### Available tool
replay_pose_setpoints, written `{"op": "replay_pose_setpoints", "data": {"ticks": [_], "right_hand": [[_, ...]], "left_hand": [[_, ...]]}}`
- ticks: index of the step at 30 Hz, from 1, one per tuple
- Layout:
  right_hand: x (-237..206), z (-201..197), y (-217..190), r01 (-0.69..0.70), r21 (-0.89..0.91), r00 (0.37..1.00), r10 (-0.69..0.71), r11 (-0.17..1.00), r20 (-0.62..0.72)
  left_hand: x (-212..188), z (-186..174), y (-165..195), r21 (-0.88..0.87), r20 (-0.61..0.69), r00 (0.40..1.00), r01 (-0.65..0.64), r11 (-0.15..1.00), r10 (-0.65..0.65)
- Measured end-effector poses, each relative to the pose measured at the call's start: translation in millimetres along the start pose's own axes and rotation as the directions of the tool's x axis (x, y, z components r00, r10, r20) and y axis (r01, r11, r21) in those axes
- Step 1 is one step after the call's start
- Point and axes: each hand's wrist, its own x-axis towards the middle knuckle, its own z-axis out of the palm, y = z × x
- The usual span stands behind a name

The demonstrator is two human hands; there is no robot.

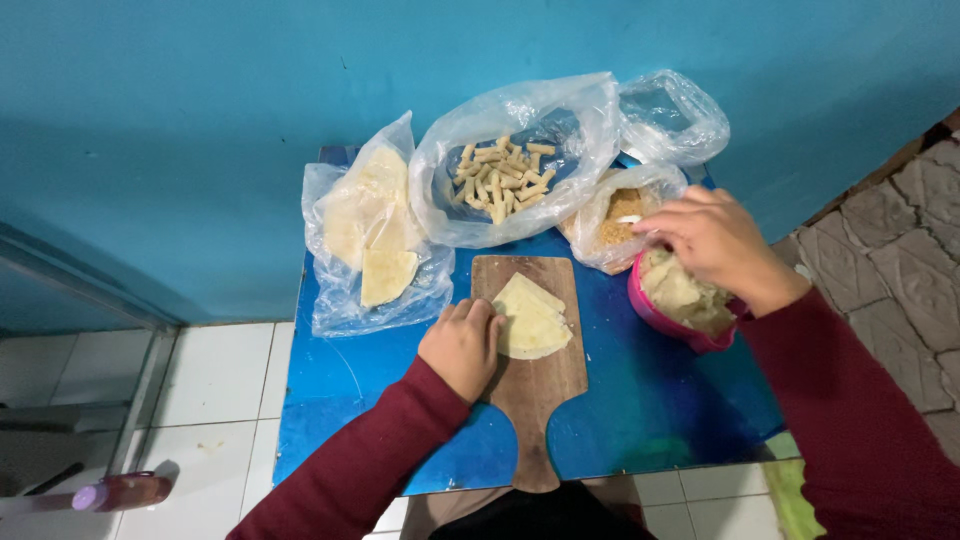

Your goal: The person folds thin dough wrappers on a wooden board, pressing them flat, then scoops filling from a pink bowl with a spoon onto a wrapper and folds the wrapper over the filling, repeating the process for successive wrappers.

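Centre: your left hand rests half-curled on pastry sheets | right: your right hand digs, fingers bent, into the pink bowl of filling.

Right hand: fingertips hidden behind the rim of the pink bowl and its pale filling. Left hand: covers the near edge of the folded wrapper and part of the wooden board. Both sleeves cut off by the lower edge. Bottle at lower left partly cut off; crumbs in the small bag too fine to identify
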Motion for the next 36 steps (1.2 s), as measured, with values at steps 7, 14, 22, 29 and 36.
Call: {"op": "replay_pose_setpoints", "data": {"ticks": [7,14,22,29,36], "right_hand": [[-15.1,-14.1,-12.3,-0.028,0.209,0.982,0.066,0.978,-0.177],[-5.3,22.5,-15.7,-0.072,0.177,0.982,0.101,0.982,-0.160],[-4.4,12.2,-6.3,-0.172,0.286,0.910,0.263,0.943,-0.320],[6.7,31.6,-7.1,-0.373,0.400,0.846,0.484,0.837,-0.223],[4.9,32.4,2.6,-0.526,0.599,0.726,0.686,0.604,-0.055]], "left_hand": [[0.1,0.2,0.7,-0.017,0.017,1.000,0.007,1.000,-0.007],[0.2,0.6,-0.6,-0.041,0.014,1.000,-0.003,0.999,0.004],[-0.7,1.1,-2.1,-0.053,0.038,0.999,0.021,0.998,-0.019],[-1.8,2.6,-1.7,-0.054,0.026,1.000,0.013,0.998,-0.012],[-2.6,1.8,-1.1,-0.054,0.082,0.996,0.040,0.998,-0.036]]}}
